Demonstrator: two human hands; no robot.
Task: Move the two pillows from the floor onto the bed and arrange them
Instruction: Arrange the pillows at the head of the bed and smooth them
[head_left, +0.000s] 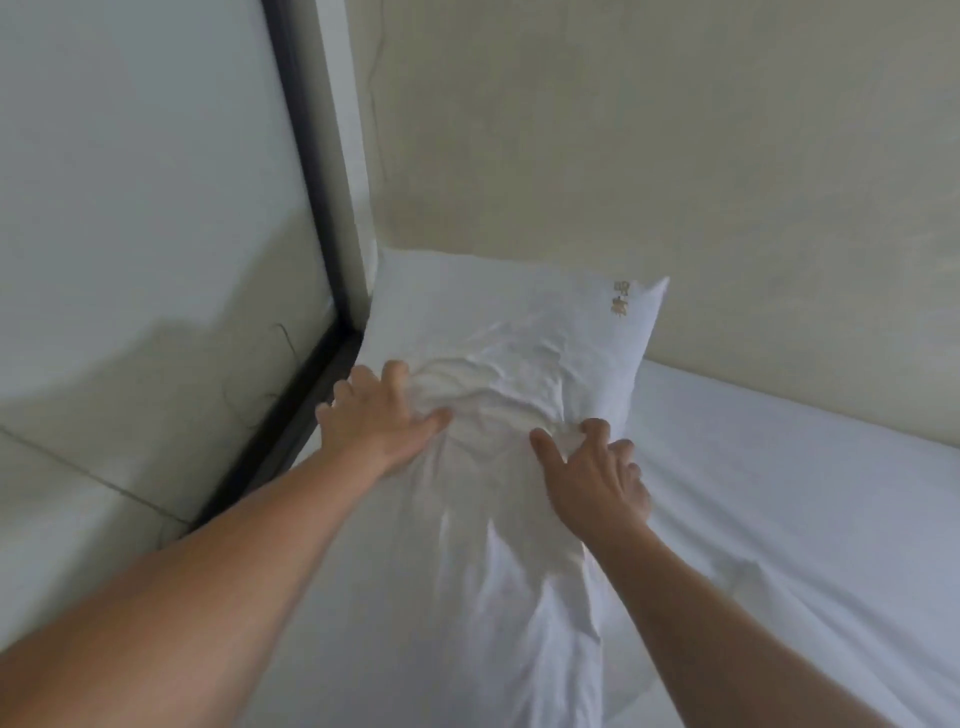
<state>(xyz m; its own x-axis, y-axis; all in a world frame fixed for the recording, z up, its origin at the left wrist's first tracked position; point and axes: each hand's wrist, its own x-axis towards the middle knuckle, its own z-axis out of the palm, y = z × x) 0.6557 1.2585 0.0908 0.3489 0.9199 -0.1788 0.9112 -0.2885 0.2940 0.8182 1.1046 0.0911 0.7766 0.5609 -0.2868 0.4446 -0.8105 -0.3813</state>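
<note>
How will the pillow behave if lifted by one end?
Probably soft and floppy: the pillow dents and creases where the left hand and right hand grip it. Likely light, being so puffy. Its cover may slide on the smooth sheet.

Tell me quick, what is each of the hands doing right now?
Left hand: fingers curled, gripping the white fabric pillow.
Right hand: fingers curled, gripping the same pillow.

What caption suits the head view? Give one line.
On the bed, left hand and right hand grip a white pillow.
</note>
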